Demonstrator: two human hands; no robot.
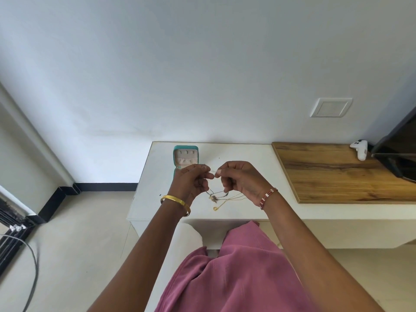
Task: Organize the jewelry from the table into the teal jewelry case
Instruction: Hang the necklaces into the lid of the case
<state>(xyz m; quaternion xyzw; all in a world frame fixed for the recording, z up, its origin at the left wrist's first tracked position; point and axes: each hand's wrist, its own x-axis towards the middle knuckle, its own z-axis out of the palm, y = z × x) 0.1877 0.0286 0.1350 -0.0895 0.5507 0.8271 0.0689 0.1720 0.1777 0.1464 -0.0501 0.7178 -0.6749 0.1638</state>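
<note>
Both hands, left hand (191, 179) and right hand (238, 179), pinch one thin gold chain (227, 200) above the white table (243, 154); keep it taut, then lower it into the open teal jewelry case (186, 157) at ten o'clock.

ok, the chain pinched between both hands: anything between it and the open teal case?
Nothing visible stands between them. The chain is pinched between the left hand and right hand, right in front of the open teal case. The left hand covers the case's near part, so the lower tray is hidden.
</note>
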